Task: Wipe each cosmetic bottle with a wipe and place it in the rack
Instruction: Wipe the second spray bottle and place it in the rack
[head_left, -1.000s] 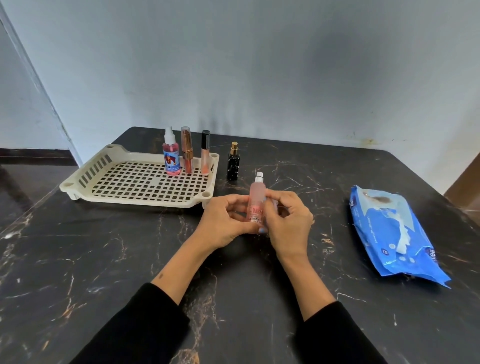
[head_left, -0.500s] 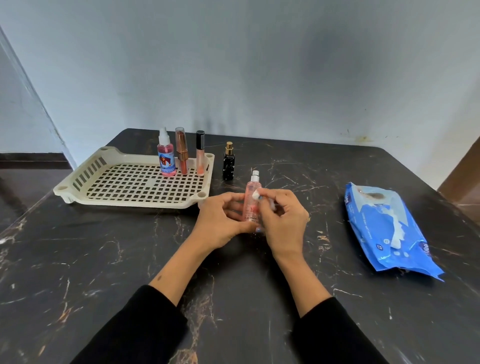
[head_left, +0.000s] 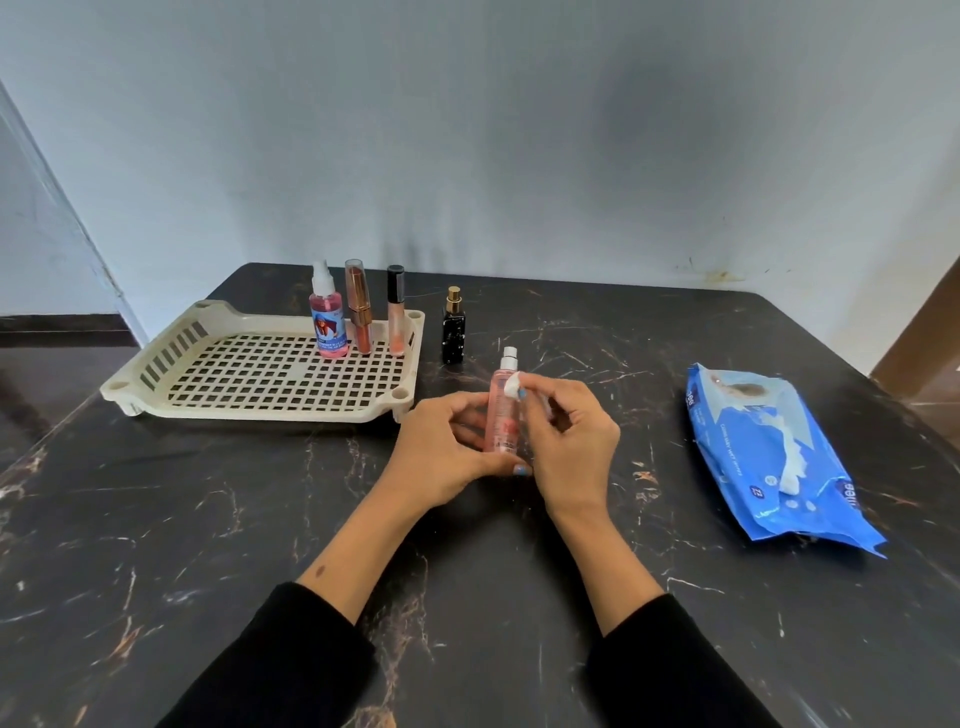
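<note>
My left hand (head_left: 447, 452) holds a slim pink spray bottle (head_left: 504, 410) upright near the table's middle. My right hand (head_left: 569, 441) pinches a small white wipe (head_left: 512, 385) against the bottle's upper part, just under its white cap. A cream slotted rack (head_left: 260, 374) lies at the back left. In its far right corner stand a pink spray bottle with a blue label (head_left: 327, 319), a copper lipstick tube (head_left: 359, 314) and a peach gloss tube (head_left: 396, 312). A black perfume bottle (head_left: 453, 327) with a gold top stands on the table just right of the rack.
A blue pack of wet wipes (head_left: 769, 457) lies at the right, a white wipe sticking out of its opening. The dark marble table (head_left: 208, 519) ends at a pale wall behind. A brown piece of furniture (head_left: 924, 338) shows at the far right edge.
My right hand has slid the wipe up the bottle from its lower body to the part under the cap. The left hand keeps its hold, and the view has tilted slightly.
</note>
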